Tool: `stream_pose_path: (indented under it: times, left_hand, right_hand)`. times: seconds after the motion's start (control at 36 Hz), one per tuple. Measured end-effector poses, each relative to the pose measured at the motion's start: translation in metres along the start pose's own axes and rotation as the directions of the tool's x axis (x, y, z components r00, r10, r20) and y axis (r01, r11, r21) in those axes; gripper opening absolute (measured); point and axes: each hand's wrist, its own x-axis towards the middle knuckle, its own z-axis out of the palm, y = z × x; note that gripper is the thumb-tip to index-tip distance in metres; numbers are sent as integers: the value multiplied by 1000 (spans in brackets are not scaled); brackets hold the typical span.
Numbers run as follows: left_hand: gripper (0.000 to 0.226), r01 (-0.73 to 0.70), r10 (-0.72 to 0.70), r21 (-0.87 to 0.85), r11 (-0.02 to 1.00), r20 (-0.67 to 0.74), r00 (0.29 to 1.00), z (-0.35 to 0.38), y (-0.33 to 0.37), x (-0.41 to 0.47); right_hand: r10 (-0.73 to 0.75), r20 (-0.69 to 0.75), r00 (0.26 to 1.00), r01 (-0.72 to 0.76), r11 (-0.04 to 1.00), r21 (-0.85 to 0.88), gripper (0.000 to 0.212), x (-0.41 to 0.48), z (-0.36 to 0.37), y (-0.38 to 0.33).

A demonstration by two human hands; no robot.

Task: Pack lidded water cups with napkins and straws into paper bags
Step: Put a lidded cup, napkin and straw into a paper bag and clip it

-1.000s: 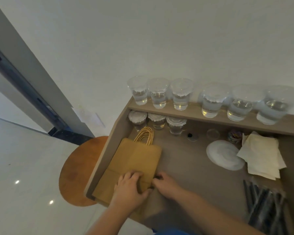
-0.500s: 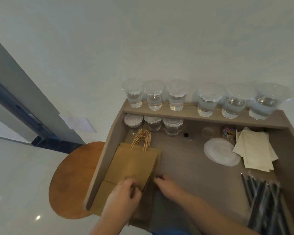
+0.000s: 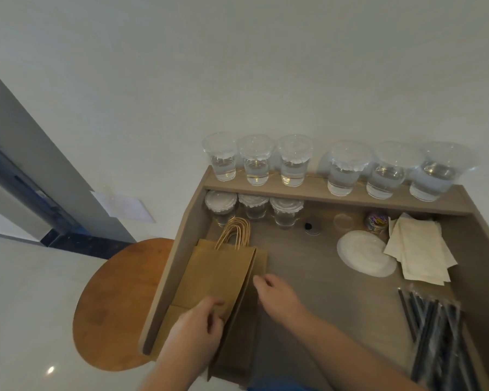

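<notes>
Left hand (image 3: 198,325) is gripping the top bag (image 3: 218,275); right hand (image 3: 277,297) is hovering at its edge, hold unclear; best peeling off one only

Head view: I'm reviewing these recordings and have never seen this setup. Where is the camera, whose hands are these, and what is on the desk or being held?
There is no machine here. A person wears one wide-angle camera on the head, and it looks down at their own two bare hands. The left hand pinches the top paper bag of a flat stack lying on the desk. The right hand is at that bag's right edge; whether it grips the bag is unclear. Lidded water cups stand on the back shelf, with three more cups beneath it. To the right lie napkins, a pale round disc and wrapped dark straws.
</notes>
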Motion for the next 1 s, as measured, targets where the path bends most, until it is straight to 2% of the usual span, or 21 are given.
stream_pose_path:
  times: [0.06,0.14,0.25,0.31,0.36,0.44,0.53,0.56,0.64,0.69,0.75,0.81,0.89,0.94,1.0]
  left_hand:
    - [31,-126,127,105,987,-1,992,-3,7,-3]
    - [35,-263,276,241,934,-18,961,-4,16,-7]
    - [41,-313,323,267,912,8,947,-7,22,-9]
    - [43,-326,334,278,903,19,942,-9,23,-11]
    - [44,-370,380,307,877,28,924,-10,24,-14]
    - [44,-483,511,335,809,7,860,-13,33,-21]
    - [36,-600,652,317,735,-87,753,-16,42,-27]
    - [36,-612,666,310,728,-107,738,-17,44,-28]
    - [34,-582,634,285,761,-141,760,-26,49,-27]
    - [34,-517,568,288,806,-132,812,-31,52,-27]
    - [34,-456,493,272,847,-82,866,-34,55,-25]
    - [34,-403,417,224,887,-14,909,-39,64,-23]
    - [46,-244,241,31,969,59,969,-44,83,-23]
    - [43,-120,126,-96,988,60,990,-47,99,-25]
    - [41,-107,108,-145,984,-1,994,-53,116,-24]
  right_hand:
    - [-22,43,999,19,998,64,47,-2,2,-9]
    - [-39,67,997,30,991,130,45,-4,7,-15]
    - [-2,125,992,-17,988,152,27,-7,4,-20]
    - [70,108,992,-96,963,251,21,-6,-2,-22]
    - [108,115,987,-144,919,366,29,-6,-11,-25]
    - [139,136,981,-189,844,502,38,-6,-28,-27]
    - [147,137,980,-200,781,591,26,-2,-50,-25]
    - [148,145,978,-207,760,616,23,-2,-59,-25]
    - [88,140,986,-159,735,659,22,-11,-89,-31]
    - [-1,114,993,-73,763,642,23,-23,-107,-36]
    - [-99,57,993,47,809,586,24,-43,-122,-45]
    - [-206,-19,978,192,867,460,29,-68,-132,-56]
    - [-403,-157,901,431,870,241,41,-104,-142,-64]
    - [-490,-180,853,519,836,179,42,-124,-144,-62]
    - [-583,-156,797,603,781,163,48,-142,-144,-55]
